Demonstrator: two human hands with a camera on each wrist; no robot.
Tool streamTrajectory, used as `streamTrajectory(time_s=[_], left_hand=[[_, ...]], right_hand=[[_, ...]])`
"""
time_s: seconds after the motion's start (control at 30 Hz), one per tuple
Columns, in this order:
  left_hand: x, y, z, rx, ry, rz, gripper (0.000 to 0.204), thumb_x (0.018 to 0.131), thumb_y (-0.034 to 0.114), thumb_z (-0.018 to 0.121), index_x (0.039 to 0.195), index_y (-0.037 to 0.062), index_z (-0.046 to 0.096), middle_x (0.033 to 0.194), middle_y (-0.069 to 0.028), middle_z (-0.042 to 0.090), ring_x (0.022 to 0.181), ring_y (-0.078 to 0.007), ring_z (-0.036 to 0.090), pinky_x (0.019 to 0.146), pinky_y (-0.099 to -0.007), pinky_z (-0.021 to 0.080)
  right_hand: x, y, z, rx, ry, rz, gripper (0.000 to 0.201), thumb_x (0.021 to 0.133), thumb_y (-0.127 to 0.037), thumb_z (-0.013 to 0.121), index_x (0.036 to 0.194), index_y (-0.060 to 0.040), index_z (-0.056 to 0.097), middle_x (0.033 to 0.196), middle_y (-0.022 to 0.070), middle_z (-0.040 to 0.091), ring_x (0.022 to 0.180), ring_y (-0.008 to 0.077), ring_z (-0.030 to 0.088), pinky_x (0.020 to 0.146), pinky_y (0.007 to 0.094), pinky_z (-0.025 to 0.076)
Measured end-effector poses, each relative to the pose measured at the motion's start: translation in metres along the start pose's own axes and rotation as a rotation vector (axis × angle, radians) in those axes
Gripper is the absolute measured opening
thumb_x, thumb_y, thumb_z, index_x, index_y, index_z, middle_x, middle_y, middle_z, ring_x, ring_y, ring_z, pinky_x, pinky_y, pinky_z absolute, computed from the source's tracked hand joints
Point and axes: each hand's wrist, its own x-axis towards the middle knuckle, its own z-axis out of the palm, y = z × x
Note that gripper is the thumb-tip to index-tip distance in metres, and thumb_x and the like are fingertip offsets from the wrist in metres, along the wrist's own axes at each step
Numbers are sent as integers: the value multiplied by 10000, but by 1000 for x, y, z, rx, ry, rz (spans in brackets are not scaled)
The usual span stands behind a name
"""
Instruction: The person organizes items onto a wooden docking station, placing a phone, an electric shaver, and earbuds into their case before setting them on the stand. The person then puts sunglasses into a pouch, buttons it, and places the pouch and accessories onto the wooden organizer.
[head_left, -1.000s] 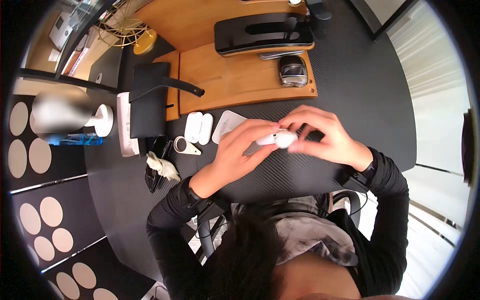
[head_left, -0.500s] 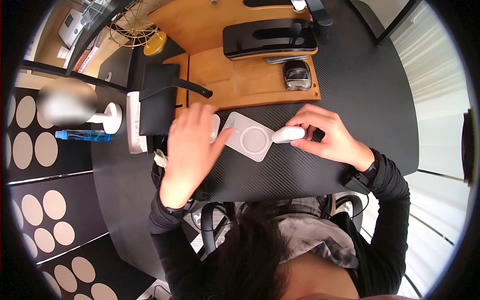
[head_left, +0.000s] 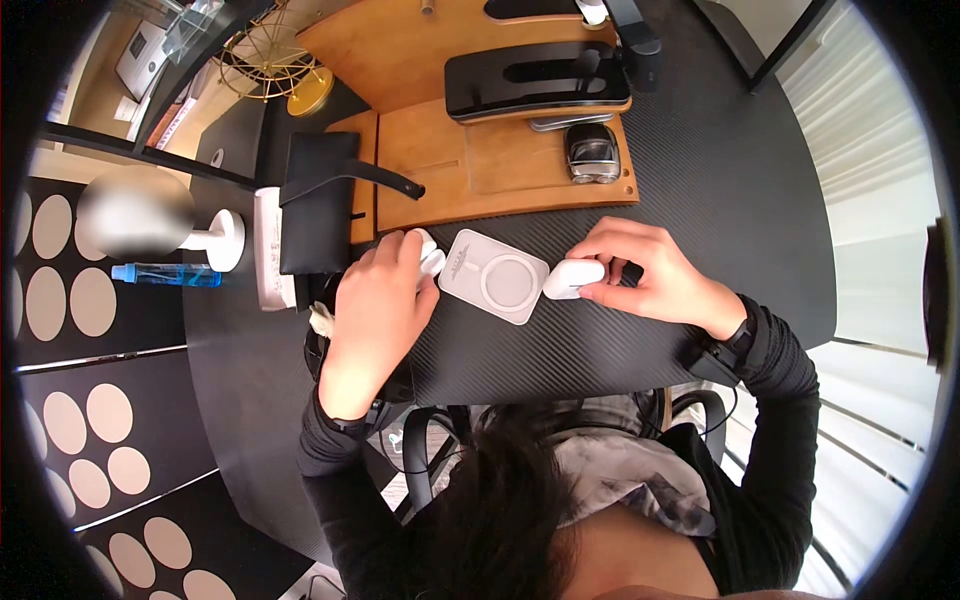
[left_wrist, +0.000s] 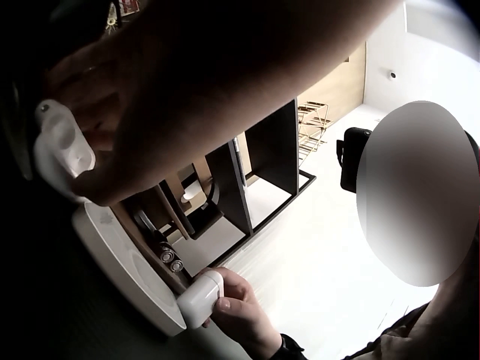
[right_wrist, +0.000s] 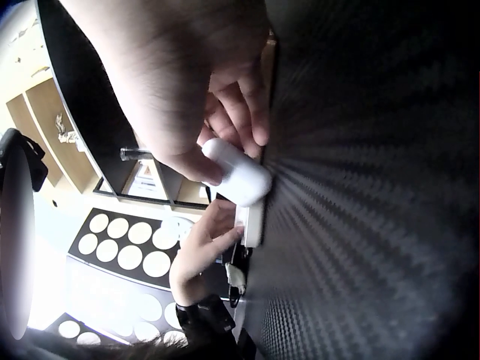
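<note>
My right hand pinches a closed white earbud case between thumb and fingers, low over the black desk. My left hand grips a second white earbud case, mostly covered by the hand in the head view. Up close in the left wrist view, this left earbud case has its lid raised and its bud wells showing. Between the two hands lies a pale magnetic power bank, ring side up, one corner right at the right-hand case.
Behind the hands stands a wooden desk organiser bearing an electric shaver. Left of it are a black pouch, a white box and a blue bottle. A small whitish item pokes out beside the left wrist.
Earlier both hands met around a white earbud case and a small white piece. They parted; the left hand moved left and took hold of the open earbud case. The right hand kept its case.
</note>
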Motion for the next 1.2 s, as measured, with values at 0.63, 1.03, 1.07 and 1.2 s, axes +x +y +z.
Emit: streamTrajectory(time_s=[0.63, 1.03, 1.07, 1.2], left_hand=[[53, 14, 5, -469, 188, 33, 411, 750, 110, 711, 1128, 43, 564, 1070, -169, 608, 940, -375, 616, 780, -422, 504], [91, -15, 31, -677, -14, 77, 673, 685, 106, 824, 1273, 13, 512, 1017, -84, 555, 749, -136, 560, 655, -259, 473], [93, -18, 34, -734, 16, 102, 674, 681, 112, 831, 1269, 16, 516, 998, -77, 572, 709, -112, 546, 643, -245, 459], [98, -14, 30, -768, -8, 33, 624, 665, 146, 835, 1189, -26, 543, 905, -103, 590, 747, -170, 569, 679, -292, 491]], right_hand=[[33, -10, -4, -56, 240, -101, 245, 801, -37, 706, 1040, -30, 657, 966, 36, 587, 789, 98, 610, 581, 213, 509], [96, 2, 15, -586, 222, -281, 196, 771, -56, 673, 953, -36, 603, 972, 98, 546, 803, 317, 638, 681, 391, 540], [96, 1, 16, -582, 222, -280, 196, 771, -56, 673, 953, -36, 603, 972, 98, 546, 803, 317, 638, 681, 391, 540], [92, -6, 15, -576, 167, -268, 206, 763, -88, 686, 932, -22, 591, 984, 108, 544, 864, 298, 626, 692, 378, 545]])
